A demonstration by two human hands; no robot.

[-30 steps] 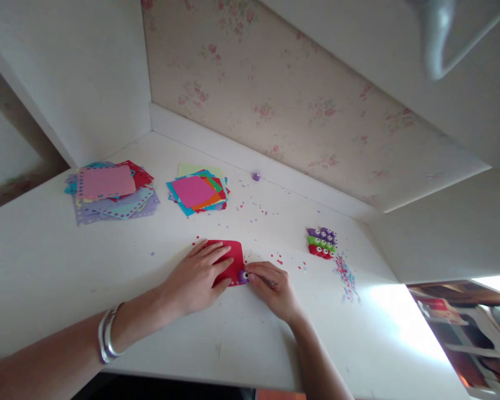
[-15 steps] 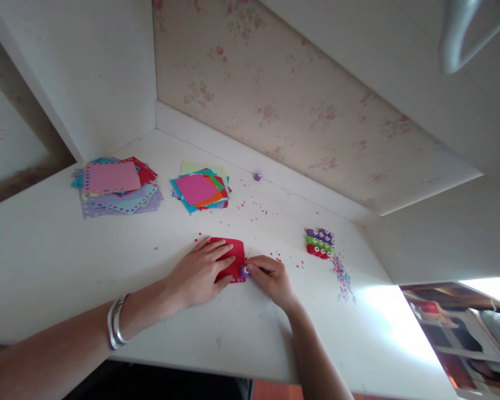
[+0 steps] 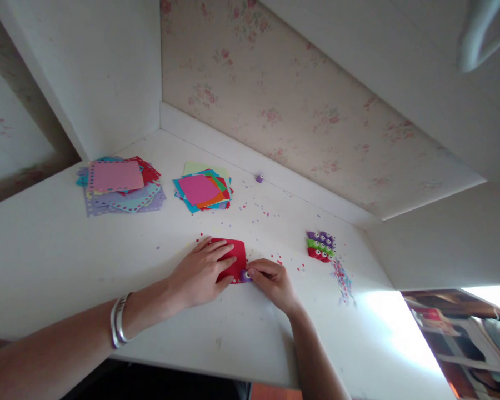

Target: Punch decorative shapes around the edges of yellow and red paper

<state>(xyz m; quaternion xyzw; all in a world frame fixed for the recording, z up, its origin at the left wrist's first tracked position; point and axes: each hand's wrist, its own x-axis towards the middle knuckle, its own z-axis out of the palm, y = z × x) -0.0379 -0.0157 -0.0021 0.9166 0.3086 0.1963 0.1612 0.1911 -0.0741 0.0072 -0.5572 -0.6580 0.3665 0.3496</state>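
My left hand (image 3: 202, 275) lies open and flat, fingers spread, on a red sheet of paper (image 3: 238, 253) on the white table. Holes run along the sheet's near edge. At its near right corner sits a small purple paper punch (image 3: 245, 275) with a white, eye-like top. The thumb and fingers of my right hand (image 3: 277, 284) are closed on this punch, hiding part of it. Whether the punch is pressed down, I cannot tell.
Punched coloured sheets (image 3: 116, 176) lie stacked at the far left, beside a pile of plain-edged sheets (image 3: 200, 190). Another purple punch (image 3: 259, 178) stands near the back wall. Rows of punches (image 3: 320, 246) sit at right, near a heap of paper bits (image 3: 343, 282).
The view has shifted slightly. The purple punch has moved a little toward me along the sheet's right corner with my right hand; my left hand stays on the paper.
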